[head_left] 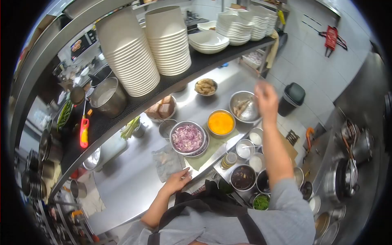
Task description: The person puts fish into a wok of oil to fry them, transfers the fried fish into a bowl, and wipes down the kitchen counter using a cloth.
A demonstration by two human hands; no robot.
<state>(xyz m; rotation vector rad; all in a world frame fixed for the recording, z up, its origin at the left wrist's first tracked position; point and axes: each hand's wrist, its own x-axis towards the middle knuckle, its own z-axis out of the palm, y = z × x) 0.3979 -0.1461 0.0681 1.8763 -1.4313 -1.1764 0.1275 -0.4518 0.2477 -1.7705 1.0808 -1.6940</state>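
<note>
My right hand (267,98) is raised at the right rim of a steel bowl (250,116). It is slightly blurred, with the fingers curled together; what they hold, if anything, is hidden. Inside that bowl lie a few pale, greyish pieces of food (242,107). My left hand (178,180) rests at the front edge of the steel table, fingers loosely stretched and nothing in them. Just beyond it lies a grey cloth (167,162). Close by are a bowl of sliced red onion (188,138) and a bowl of orange-yellow liquid (221,123).
A bowl of yellowish pieces (206,87) and a container of brown chunks (163,109) stand farther back. Containers of white powder (245,148), dark sauce (243,177) and chopped greens (261,201) sit close to my body. Overhead, a shelf holds stacked white bowls (167,45) and a ladle (83,130).
</note>
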